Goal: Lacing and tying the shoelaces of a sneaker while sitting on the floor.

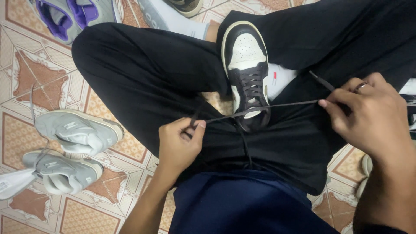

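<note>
Blue shorts (247, 203), hands pulling lace (281, 106), patterned floor tiles (26, 86), grey sneakers (73, 130)

small red and blue label (274, 78) on the white sock (281, 80), just right of the black and cream sneaker (247, 65), small white tag with faint print (4, 185) at the far left edge, well left of the sneaker
</note>
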